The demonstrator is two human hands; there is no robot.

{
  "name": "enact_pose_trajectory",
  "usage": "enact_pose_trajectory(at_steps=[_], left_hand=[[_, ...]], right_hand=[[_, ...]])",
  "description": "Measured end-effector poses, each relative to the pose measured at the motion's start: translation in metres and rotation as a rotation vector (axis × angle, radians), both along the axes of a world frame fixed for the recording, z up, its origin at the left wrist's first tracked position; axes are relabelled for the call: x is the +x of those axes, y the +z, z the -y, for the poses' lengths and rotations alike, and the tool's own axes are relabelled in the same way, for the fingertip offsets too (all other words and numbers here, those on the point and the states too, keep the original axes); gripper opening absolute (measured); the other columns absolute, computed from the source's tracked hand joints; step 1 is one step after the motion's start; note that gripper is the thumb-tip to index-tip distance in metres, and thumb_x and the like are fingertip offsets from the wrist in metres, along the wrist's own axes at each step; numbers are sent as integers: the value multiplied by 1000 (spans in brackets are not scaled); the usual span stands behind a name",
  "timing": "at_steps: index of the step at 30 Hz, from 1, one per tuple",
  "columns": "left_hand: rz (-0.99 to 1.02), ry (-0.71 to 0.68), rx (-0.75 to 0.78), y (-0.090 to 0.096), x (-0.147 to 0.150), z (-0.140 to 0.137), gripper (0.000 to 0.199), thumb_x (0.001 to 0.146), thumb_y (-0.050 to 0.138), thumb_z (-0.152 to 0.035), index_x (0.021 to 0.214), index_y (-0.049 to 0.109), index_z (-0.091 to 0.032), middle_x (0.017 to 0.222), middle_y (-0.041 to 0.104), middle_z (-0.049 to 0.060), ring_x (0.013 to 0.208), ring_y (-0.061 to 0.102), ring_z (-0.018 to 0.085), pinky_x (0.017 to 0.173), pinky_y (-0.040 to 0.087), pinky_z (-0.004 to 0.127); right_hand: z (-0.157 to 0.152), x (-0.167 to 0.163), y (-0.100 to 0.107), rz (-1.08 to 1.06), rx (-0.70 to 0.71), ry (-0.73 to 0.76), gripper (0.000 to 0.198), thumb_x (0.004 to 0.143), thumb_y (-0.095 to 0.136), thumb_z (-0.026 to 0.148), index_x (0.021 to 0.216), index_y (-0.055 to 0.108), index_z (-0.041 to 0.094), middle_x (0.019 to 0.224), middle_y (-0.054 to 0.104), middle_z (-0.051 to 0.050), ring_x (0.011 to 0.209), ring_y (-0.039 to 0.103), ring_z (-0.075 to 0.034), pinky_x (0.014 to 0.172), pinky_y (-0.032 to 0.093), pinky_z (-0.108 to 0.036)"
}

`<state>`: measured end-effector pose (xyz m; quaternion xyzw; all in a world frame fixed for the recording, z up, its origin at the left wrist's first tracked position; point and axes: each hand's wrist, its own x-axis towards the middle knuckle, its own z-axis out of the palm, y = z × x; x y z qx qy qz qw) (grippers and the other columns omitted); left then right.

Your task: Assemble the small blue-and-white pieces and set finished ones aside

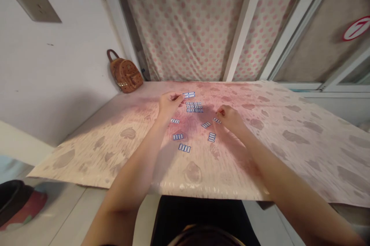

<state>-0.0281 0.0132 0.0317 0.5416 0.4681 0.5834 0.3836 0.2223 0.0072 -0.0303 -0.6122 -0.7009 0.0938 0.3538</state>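
Observation:
My left hand (171, 103) is closed, thumb and fingers pinching a small blue-and-white label sheet (189, 94) near the far side of the table. Just below that sheet lies a block of several small blue-edged label strips (194, 107), set in rows. My right hand (227, 116) has its fingers curled together over the right side. By its fingertips is a blue-edged strip (217, 120); whether the fingers grip anything is too small to see. More strips lie scattered nearer me, among them one at left (178, 137), one in front (184, 148) and one at right (212, 137).
A patterned cloth covers the table (289, 169). A brown backpack-shaped bag (125, 73) leans against the wall at the far left. Behind the table hangs a dotted curtain (187, 22). A dark and red container (20, 203) stands on the floor at left.

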Motion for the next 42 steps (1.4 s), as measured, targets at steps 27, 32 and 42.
enact_pose_trajectory(at_steps=[27, 32, 42], left_hand=[[30, 130, 45, 7, -29, -14, 8, 82, 63, -14, 77, 68, -12, 65, 68, 2, 57, 61, 7, 56, 49, 17], [38, 129, 23, 8, -31, -13, 8, 82, 63, -14, 77, 68, -11, 65, 68, 2, 58, 62, 7, 56, 49, 17], [-73, -81, -59, -4, -16, -10, 7, 77, 68, -19, 74, 69, -13, 67, 70, 3, 58, 62, 9, 58, 49, 20]], right_hand=[[82, -93, 18, 255, -190, 802, 20, 79, 61, 17, 76, 41, 21, 84, 52, -2, 80, 51, -16, 72, 38, -28], [83, -93, 12, 189, -233, 805, 12, 82, 55, 16, 82, 44, 21, 79, 54, 0, 72, 51, -14, 65, 35, -26], [57, -71, 24, -165, 92, 489, 14, 90, 46, 20, 80, 55, 20, 78, 59, -1, 72, 54, -15, 68, 39, -27]])
